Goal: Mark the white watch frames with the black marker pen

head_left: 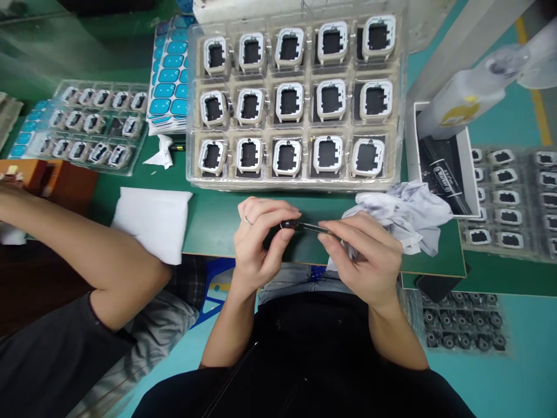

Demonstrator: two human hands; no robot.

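Between the fingertips of my left hand [263, 244] is the dark handle of a small thin tool [290, 224]. Its narrow metal-looking shaft points right, toward my right hand [368, 252], whose thumb and fingers pinch at the far end. What exactly the right fingertips hold is too small to tell. Both hands are above the front edge of the green table [213, 226]. Just beyond them lies a clear tray [300, 184] with rows of white square frames [289, 101]. A crumpled white cloth [418, 215] lies behind and beside my right hand.
A folded white cloth [152, 223] lies at the left, near another person's bare arm [78, 244]. Blue sticker sheets [167, 75] and a smaller parts tray [96, 128] stand at the back left. At right, a white box [474, 174] holds a bottle [465, 104].
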